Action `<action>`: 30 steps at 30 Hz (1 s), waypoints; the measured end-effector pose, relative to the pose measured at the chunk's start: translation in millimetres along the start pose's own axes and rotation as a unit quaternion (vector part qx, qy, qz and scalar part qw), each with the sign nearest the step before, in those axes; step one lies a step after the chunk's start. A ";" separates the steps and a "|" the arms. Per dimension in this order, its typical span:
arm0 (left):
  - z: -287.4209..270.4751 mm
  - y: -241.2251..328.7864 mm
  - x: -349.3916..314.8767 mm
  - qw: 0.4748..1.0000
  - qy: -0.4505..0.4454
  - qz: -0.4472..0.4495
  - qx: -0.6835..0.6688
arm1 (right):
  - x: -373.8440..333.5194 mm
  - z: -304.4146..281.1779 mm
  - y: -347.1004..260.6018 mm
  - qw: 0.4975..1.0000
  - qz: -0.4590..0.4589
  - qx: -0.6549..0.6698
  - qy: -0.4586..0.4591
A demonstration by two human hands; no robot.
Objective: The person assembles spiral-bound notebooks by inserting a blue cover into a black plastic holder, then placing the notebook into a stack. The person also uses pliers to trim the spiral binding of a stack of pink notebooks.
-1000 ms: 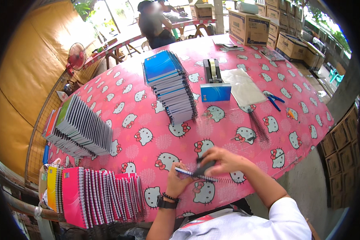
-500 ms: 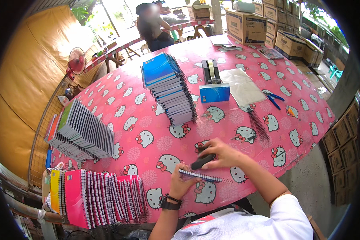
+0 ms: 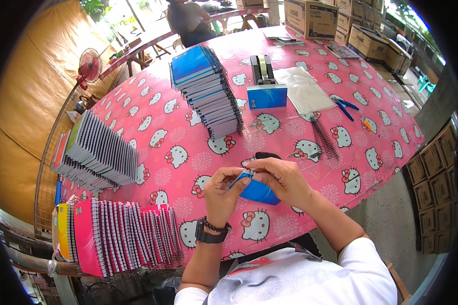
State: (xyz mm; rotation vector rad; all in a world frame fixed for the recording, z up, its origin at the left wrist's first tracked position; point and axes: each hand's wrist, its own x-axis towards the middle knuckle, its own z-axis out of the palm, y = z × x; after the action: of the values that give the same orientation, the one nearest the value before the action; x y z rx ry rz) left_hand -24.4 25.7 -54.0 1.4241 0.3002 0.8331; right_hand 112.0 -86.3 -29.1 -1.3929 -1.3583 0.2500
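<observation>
Between my hands is a small blue spiral notebook, tilted, with its bound edge facing away from me. My left hand is closed on its left end, thumb on the cover. My right hand pinches the top edge near the coil, its fingertips close to my left thumb. Just beyond the right fingers lies a black object, mostly hidden by them, so its kind is unclear. Farther off, another blue notebook stands against a black tape dispenser. Loose black spiral coils lie to the right.
A tall stack of blue notebooks stands beyond my hands. Grey-edged notebooks and pink notebooks fill the left side. Blue-handled pliers lie beside a pale sheet. Cardboard boxes and a person are at the back.
My right hand has let go of the black object, which now lies on the table, and has moved to the notebook's coil. The notebook has turned to show its blue cover.
</observation>
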 end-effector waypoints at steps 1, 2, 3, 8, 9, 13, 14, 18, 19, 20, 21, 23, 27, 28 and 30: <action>-0.9 1.4 -0.7 1.000 -0.003 0.000 0.000 | 0.2 0.0 -4.4 1.000 -0.007 -0.008 0.005; -0.9 2.8 -0.6 1.000 -0.002 -0.005 -0.016 | 1.7 -0.4 -9.3 1.000 -0.015 -0.018 0.011; -1.0 3.8 -0.6 0.999 -0.002 -0.011 -0.031 | 2.4 -0.4 -11.7 0.999 -0.024 -0.028 0.017; -3.0 3.7 -1.0 0.999 -0.007 -0.012 -0.053 | -0.4 -2.2 -8.3 0.999 -0.005 -0.037 -0.002; -3.4 3.1 -1.1 0.999 -0.004 -0.012 -0.052 | -0.2 -2.5 -10.1 0.999 0.000 -0.042 -0.013; -3.9 3.5 -1.1 0.999 0.002 0.007 -0.038 | 3.3 -1.8 -18.0 0.996 -0.045 -0.075 0.019; -3.1 4.7 -1.3 0.999 0.005 0.009 -0.032 | 2.7 -1.0 -14.5 0.996 -0.046 -0.072 0.021; -3.3 6.3 -3.1 1.000 0.006 0.015 -0.001 | 3.3 4.3 -12.7 0.996 -0.069 -0.049 0.029; -4.1 5.6 -3.4 1.000 0.003 0.015 0.009 | 3.6 5.2 -12.8 0.997 -0.059 -0.038 0.028; -4.2 5.2 -3.4 0.999 0.001 0.026 0.020 | 4.6 6.0 -12.7 0.998 -0.050 -0.027 0.027; -3.6 4.7 -3.5 0.999 -0.001 0.037 0.030 | 5.2 6.4 -12.6 0.999 -0.040 -0.017 0.025; -3.6 5.0 -3.7 0.997 -0.005 0.049 0.054 | 5.1 6.3 -12.0 0.999 -0.028 -0.022 0.023; -3.0 8.0 -5.4 0.994 -0.005 0.050 0.096 | 7.3 2.2 -13.3 0.999 -0.003 -0.048 -0.007; -2.1 8.9 -5.3 0.993 -0.003 0.050 0.104 | 8.1 2.3 -12.2 0.999 -0.018 -0.050 -0.008; 0.8 6.0 -4.8 0.998 0.005 0.039 0.049 | 8.9 3.6 -7.3 0.997 -0.046 -0.055 -0.011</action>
State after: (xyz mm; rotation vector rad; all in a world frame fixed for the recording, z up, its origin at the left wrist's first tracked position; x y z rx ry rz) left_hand -29.2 21.4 -49.6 1.5304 0.2979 0.8996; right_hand 108.0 -79.4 -20.1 -1.4164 -1.4696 0.1322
